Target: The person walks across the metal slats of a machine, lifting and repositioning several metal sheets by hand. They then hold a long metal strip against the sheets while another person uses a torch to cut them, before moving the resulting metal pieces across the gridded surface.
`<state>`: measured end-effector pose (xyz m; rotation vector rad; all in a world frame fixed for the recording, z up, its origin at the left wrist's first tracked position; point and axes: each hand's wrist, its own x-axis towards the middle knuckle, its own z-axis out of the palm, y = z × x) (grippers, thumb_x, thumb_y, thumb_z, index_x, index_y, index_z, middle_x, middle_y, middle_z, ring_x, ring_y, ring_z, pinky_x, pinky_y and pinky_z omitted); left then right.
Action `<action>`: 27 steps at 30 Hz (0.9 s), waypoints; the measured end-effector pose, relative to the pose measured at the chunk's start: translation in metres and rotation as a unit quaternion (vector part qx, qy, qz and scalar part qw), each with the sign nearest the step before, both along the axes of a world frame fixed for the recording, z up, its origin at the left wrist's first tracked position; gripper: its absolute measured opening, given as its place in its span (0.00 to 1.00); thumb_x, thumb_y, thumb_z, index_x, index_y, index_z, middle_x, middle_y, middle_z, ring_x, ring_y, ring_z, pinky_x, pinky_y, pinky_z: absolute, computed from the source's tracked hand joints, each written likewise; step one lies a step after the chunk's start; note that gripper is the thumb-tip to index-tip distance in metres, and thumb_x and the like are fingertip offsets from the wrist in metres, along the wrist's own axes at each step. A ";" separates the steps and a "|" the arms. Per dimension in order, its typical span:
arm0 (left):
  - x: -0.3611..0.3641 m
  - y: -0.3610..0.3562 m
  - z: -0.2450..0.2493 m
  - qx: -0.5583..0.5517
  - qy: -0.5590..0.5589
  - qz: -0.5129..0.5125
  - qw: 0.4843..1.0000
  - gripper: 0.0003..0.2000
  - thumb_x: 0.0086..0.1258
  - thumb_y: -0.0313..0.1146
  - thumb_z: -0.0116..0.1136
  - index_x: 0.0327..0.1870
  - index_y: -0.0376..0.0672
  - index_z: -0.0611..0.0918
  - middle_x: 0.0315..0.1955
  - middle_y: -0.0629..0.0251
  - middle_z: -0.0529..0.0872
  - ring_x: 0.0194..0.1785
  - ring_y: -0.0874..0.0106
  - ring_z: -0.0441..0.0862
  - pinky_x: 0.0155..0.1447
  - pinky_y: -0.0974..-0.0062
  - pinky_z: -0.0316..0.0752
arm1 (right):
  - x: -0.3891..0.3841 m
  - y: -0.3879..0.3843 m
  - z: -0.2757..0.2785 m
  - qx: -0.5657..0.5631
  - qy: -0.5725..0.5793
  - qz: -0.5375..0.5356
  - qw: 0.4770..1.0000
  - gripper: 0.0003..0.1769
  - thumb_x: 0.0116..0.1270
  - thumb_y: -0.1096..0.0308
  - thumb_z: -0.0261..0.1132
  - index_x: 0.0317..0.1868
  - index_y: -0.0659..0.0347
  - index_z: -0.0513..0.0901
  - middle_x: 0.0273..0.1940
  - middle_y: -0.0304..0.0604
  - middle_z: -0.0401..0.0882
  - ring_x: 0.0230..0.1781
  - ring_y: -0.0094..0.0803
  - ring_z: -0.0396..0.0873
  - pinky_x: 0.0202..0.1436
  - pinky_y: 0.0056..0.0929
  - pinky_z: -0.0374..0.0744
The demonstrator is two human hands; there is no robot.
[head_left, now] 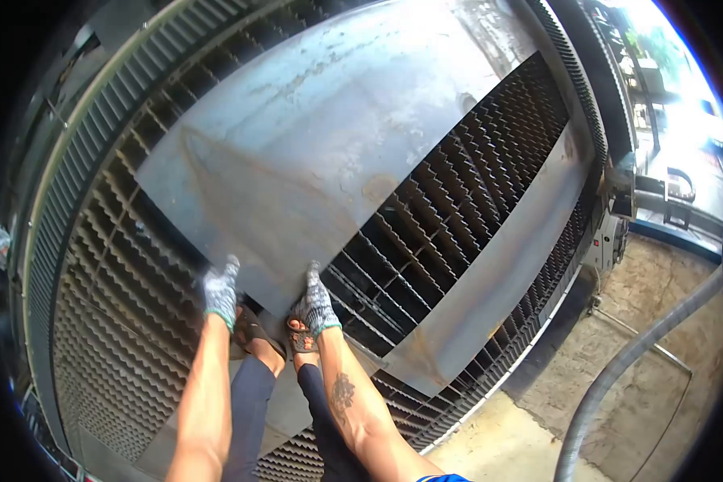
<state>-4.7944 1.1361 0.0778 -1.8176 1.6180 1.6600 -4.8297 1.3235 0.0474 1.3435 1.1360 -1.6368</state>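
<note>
A large grey steel sheet (305, 161) with brownish stains stretches away from me over a bed of toothed metal slats (466, 185). My left hand (222, 291), in a grey knitted glove with a green cuff, grips the sheet's near left corner with the thumb on top. At the near right corner, my right hand (318, 304), gloved alike, holds the edge the same way. The fingers of both hands are largely hidden beneath the sheet. My sandalled feet (301, 333) stand just behind the near edge, between my hands.
A narrower steel strip (482, 281) lies on the slats to the right. A ribbed rail (76, 153) curves along the left side. Beyond the bed's right edge are a concrete floor (635, 305), a thick grey hose (618, 394) and a machine box (606, 241).
</note>
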 end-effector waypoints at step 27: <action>0.074 -0.043 0.147 0.099 -0.002 -0.379 0.920 0.31 0.66 0.57 0.60 0.52 0.31 0.82 0.41 0.56 0.87 0.42 0.67 0.82 0.51 0.70 0.76 | 0.226 0.284 0.151 0.282 0.158 0.158 0.933 0.34 0.69 0.41 0.60 0.56 0.67 0.80 0.53 0.47 0.82 0.51 0.37 0.76 0.59 0.34 0.73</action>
